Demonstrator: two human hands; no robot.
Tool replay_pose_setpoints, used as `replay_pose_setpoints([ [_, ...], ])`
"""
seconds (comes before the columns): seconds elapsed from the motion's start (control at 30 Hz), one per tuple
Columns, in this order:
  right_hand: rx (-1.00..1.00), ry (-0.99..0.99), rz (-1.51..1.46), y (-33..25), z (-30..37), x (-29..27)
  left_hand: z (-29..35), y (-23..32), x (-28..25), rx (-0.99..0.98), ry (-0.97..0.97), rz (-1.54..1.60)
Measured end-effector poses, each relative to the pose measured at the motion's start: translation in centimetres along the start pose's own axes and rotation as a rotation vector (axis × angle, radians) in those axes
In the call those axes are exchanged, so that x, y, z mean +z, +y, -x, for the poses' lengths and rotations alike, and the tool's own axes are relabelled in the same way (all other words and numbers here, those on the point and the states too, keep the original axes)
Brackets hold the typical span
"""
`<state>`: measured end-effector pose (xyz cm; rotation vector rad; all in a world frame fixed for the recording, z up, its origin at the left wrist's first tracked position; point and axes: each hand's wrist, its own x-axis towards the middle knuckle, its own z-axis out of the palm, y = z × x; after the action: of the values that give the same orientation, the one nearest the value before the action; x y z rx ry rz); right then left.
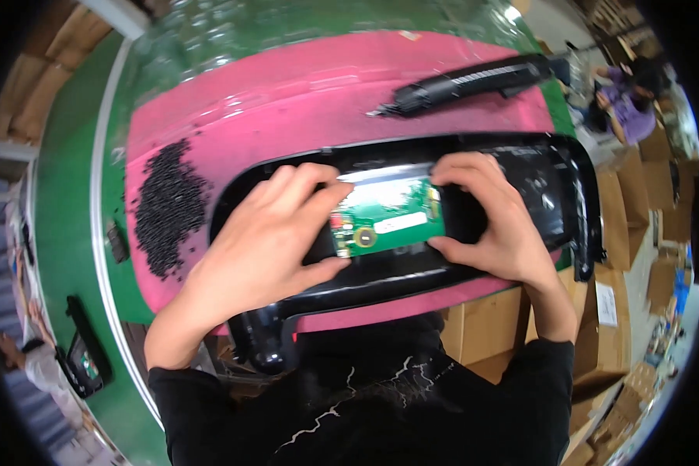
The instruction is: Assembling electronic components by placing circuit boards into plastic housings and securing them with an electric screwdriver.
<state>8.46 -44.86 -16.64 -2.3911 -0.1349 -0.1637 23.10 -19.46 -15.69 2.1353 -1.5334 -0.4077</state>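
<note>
Between my two hands is a green circuit board (392, 208), held level by its short edges over a long glossy black plastic housing (520, 155). My left hand (276, 233) grips the board's left edge, thumb at the near corner and fingers at the far one. On the opposite edge, my right hand (489, 213) pinches in the same way. A round part and a pale label strip show on the board's upper face. Whether the board touches the housing beneath cannot be made out.
A pink mat (303, 101) lies under the housing. On it are a heap of small black screws (171, 210) at left and a black electric screwdriver (466, 84) at the back. Cardboard boxes (485, 330) stand at right. Other people are nearby, one in a purple shirt (635, 116).
</note>
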Motion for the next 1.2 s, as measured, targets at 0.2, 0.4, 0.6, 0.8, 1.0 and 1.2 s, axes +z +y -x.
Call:
replay_pose_setpoints([
  [0.2, 0.029, -0.036, 0.137, -1.5, -0.1, 0.9, 1.4, -1.3, 0.6, 0.101, 0.079, 0.015],
  [0.4, 0.249, 0.039, -0.042, -2.7, 0.9, -2.9, 2.2, -2.7, -0.3, 0.18, 0.387, 0.066],
  [0.6, 0.35, 0.228, 0.03, 6.9, -2.0, -11.2, 4.6, -6.8, -3.1, -0.228, 0.601, -0.525],
  [0.8, 0.382, 0.521, -0.106, 9.7, -7.9, -11.4, 3.9, -7.8, -4.0, -0.415, 0.301, -0.342],
  [1.0, 0.025, 0.44, -0.461, -2.3, -13.2, -1.9, 4.3, -9.3, -3.2, -0.318, 0.493, -0.322],
  [1.2, -0.067, 0.559, -1.12, -6.4, -13.3, -0.3, 2.6, -8.0, -5.1, -0.118, 0.541, -0.033],
])
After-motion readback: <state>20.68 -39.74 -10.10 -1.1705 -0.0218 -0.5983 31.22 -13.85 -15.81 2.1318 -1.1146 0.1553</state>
